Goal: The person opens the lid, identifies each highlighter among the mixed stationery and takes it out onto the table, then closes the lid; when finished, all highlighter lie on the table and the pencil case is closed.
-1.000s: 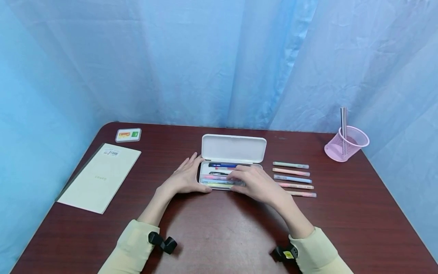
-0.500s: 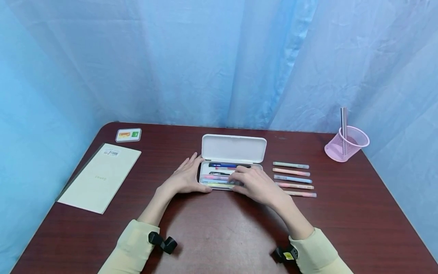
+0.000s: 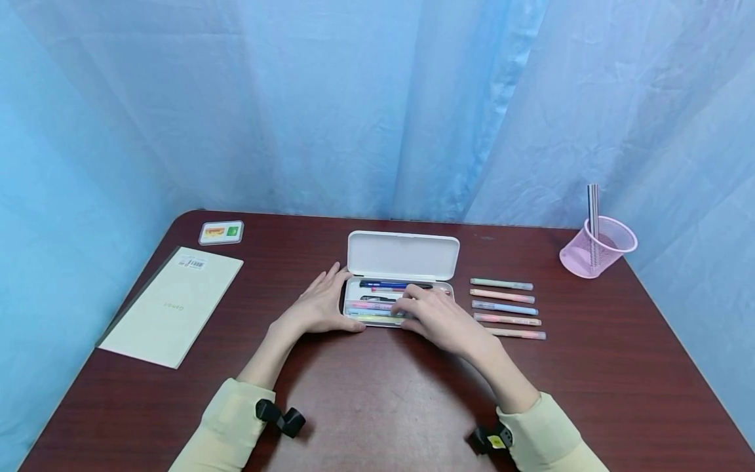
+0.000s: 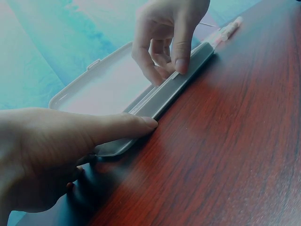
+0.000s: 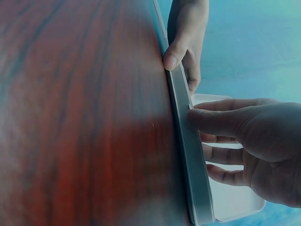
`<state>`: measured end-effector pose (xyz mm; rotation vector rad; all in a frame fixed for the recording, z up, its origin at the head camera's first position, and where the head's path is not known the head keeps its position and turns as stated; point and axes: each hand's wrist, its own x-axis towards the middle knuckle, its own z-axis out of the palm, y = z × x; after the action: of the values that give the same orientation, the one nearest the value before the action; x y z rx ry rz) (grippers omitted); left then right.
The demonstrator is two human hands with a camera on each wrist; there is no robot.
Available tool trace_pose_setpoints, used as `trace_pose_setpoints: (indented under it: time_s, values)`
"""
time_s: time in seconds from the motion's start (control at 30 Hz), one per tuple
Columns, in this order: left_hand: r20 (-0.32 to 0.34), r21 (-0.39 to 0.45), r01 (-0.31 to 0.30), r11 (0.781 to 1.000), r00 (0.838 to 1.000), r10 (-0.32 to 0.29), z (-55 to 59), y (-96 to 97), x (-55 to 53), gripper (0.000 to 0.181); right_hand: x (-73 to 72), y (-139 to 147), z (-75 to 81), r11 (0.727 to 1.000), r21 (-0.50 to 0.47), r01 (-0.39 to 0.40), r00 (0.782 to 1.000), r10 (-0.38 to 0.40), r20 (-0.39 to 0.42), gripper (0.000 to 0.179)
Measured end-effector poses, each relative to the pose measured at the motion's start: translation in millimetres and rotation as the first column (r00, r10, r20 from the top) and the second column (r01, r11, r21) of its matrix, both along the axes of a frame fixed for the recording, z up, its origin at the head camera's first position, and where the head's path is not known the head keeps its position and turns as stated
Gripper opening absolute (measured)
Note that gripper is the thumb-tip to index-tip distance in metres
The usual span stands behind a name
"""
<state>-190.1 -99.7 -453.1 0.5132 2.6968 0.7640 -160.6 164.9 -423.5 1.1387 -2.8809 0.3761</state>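
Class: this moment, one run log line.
left hand: touches pencil case; right hand: at its near edge; lid: open; five pens: on table

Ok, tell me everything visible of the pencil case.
The pencil case is a shallow, whitish box with rounded corners, seemingly plastic or metal, lying flat on the table, its hinged lid raised at the far side. Pens lie lengthwise inside. The left grip spans the left end, thumb on the near edge; the right grip reaches over the pens, thumb at that edge.
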Motion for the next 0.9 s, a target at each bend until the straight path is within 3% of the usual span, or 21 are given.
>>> trace_pose_setpoints:
  time_s: [0.9]
  values:
    - [0.008, 0.011, -0.006, 1.000, 1.000, 0.006, -0.6, -0.4, -0.3, 0.110, -0.2, -0.9, -0.8, 1.000, -0.005, -0.027, 0.999, 0.027, -0.042, 0.013]
